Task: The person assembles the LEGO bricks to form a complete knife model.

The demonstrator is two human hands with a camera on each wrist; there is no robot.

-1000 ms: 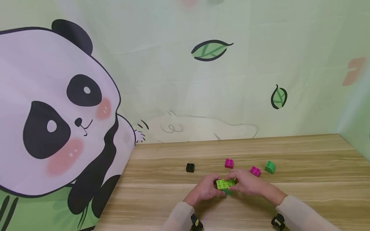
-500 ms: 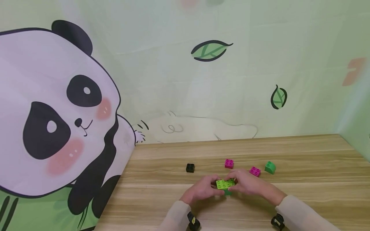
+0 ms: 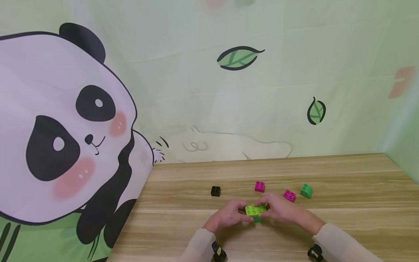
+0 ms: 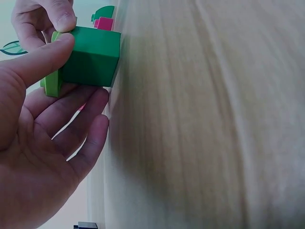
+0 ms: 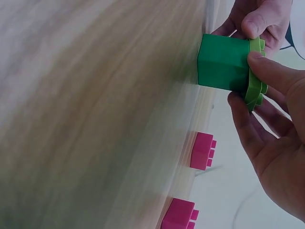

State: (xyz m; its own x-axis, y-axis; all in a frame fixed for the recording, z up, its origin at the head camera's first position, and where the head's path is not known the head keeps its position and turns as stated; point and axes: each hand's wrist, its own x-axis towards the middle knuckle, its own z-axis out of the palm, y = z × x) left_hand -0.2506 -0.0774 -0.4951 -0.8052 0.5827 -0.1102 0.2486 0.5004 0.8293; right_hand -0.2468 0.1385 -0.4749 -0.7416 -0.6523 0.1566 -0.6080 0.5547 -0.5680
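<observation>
A lime-green plate (image 3: 252, 210) with studs lies on top of a dark green block (image 3: 257, 219), in front of me on the table. My left hand (image 3: 229, 214) holds the green block, its thumb (image 4: 56, 53) near the seam and its fingers on the far side. From the other side, my right hand (image 3: 282, 209) pinches the lime plate between thumb and fingers. In the right wrist view the plate (image 5: 255, 78) overhangs the block a little. The block's lower face is at or just above the tabletop; I cannot tell whether they touch.
Behind the hands on the wooden table (image 3: 176, 225) stand a black brick (image 3: 215, 191), two magenta bricks, one (image 3: 260, 186) in the middle and one (image 3: 289, 195) by the right hand, and a curved green brick (image 3: 306, 191). A panda-printed backdrop (image 3: 203, 91) rises at the back.
My left hand has shifted slightly left and its wrist has turned a little. The right hand, the plate and the block have barely moved.
</observation>
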